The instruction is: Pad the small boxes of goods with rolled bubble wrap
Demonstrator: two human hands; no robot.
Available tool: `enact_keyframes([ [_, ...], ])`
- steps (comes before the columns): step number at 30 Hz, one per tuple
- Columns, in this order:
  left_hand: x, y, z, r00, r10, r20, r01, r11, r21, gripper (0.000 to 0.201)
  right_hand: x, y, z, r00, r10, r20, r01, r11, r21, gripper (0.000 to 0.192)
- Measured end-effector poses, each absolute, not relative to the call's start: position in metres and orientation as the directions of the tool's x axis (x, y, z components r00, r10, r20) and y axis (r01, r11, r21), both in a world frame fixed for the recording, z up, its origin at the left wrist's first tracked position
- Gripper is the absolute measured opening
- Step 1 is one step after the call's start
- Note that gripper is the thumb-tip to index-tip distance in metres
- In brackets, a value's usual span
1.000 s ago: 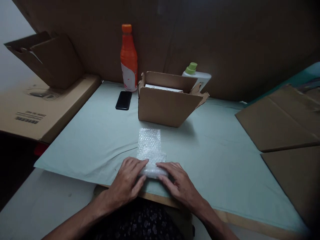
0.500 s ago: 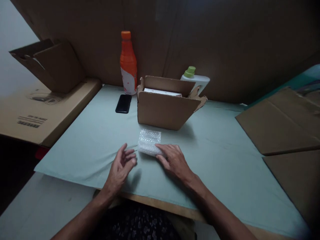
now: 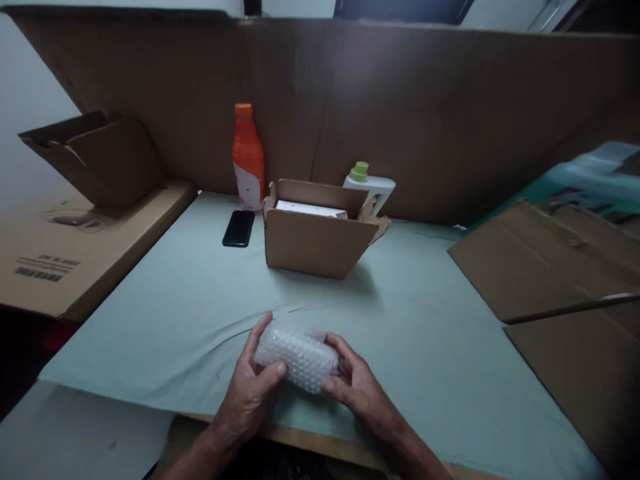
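Observation:
A small bundle rolled in bubble wrap [image 3: 299,356] is held between both hands just above the pale green table cover [image 3: 430,333], near the front edge. My left hand [image 3: 250,387] grips its left end with the thumb on top. My right hand [image 3: 356,381] grips its right end. What is inside the wrap is hidden. Beyond it stands an open cardboard box [image 3: 316,235] with a white item [image 3: 310,209] inside.
An orange bottle [image 3: 247,157] and a black phone [image 3: 239,228] sit at the back left. A white bottle with a green cap [image 3: 367,183] stands behind the box. Flat cardboard sheets [image 3: 545,263] lie right, a large carton [image 3: 65,250] left, and a cardboard wall [image 3: 400,113] behind.
The bubble wrap went from a flat strip to a closed roll. Both hands now hold it, lifted off the table and nearer to me. The view tilted up.

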State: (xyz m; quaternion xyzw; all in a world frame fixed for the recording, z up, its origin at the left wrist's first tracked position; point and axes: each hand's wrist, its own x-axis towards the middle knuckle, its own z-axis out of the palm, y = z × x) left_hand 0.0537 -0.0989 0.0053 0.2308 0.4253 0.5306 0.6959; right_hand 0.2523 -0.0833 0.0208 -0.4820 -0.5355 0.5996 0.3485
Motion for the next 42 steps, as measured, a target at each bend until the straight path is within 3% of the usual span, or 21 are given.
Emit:
enact_keyframes([
  [3,0.052,-0.091,0.001,0.147,0.958,-0.246,-0.308,0.280,0.909,0.093,0.255,-0.081,0.018,-0.255,0.944,-0.208,0.074,-0.196,-0.978,0.052],
  [6,0.041,-0.062,0.017,0.091,0.990,0.107,0.083,-0.114,0.990,0.077,0.271,-0.072,0.027,-0.151,0.975,-0.163,0.158,-0.139,-0.978,0.041],
  [7,0.037,-0.047,0.029,0.083,0.957,0.278,0.247,-0.290,0.924,0.073,0.278,-0.068,0.033,-0.148,0.977,-0.154,0.182,-0.126,-0.975,0.040],
  [9,0.032,-0.007,0.059,0.158,0.809,0.566,0.538,-0.552,0.637,0.071,0.295,-0.060,0.047,-0.166,0.976,-0.139,0.248,-0.095,-0.964,0.040],
  [11,0.032,0.038,0.090,0.265,0.667,0.697,0.687,-0.637,0.349,0.072,0.312,-0.052,0.063,-0.174,0.978,-0.111,0.323,-0.050,-0.945,0.043],
  [13,0.036,0.079,0.112,0.352,0.661,0.662,0.763,-0.613,0.206,0.062,0.329,-0.044,0.080,-0.154,0.986,-0.065,0.375,-0.003,-0.927,0.045],
  [17,0.043,0.116,0.123,0.433,0.758,0.488,0.803,-0.570,0.172,0.018,0.355,-0.020,0.124,-0.029,0.997,0.064,0.292,0.070,-0.954,0.048],
  [22,0.037,0.061,0.115,0.498,0.647,0.577,0.723,-0.677,0.136,0.020,0.349,0.027,0.189,0.107,0.977,0.183,0.218,0.157,-0.963,0.048],
  [26,0.024,0.001,0.113,0.454,0.653,0.606,0.728,-0.664,0.170,0.019,0.332,0.062,0.208,-0.144,0.985,0.098,0.428,0.152,-0.891,0.049],
  [28,0.019,-0.015,0.113,0.437,0.661,0.610,0.722,-0.662,0.201,0.019,0.324,0.074,0.210,-0.243,0.969,0.042,0.694,0.204,-0.691,0.040],
  [30,0.016,-0.022,0.113,0.430,0.663,0.613,0.713,-0.666,0.220,0.020,0.312,0.079,0.214,-0.261,0.965,0.025,0.917,0.256,-0.307,0.028],
  [32,0.015,-0.023,0.114,0.429,0.658,0.618,0.707,-0.671,0.224,0.020,0.293,0.081,0.219,-0.261,0.965,0.005,0.964,0.261,0.061,0.019],
  [34,0.015,-0.021,0.114,0.427,0.657,0.621,0.704,-0.673,0.228,0.020,0.270,0.082,0.222,-0.264,0.963,-0.047,0.934,0.267,0.237,0.016],
  [36,0.015,-0.018,0.113,0.418,0.664,0.620,0.702,-0.670,0.243,0.020,0.250,0.083,0.220,-0.287,0.950,-0.120,0.919,0.309,0.243,0.017],
  [42,0.015,-0.016,0.111,0.410,0.659,0.630,0.696,-0.672,0.251,0.022,0.259,0.083,0.199,-0.327,0.922,-0.208,0.944,0.327,-0.032,0.028],
])
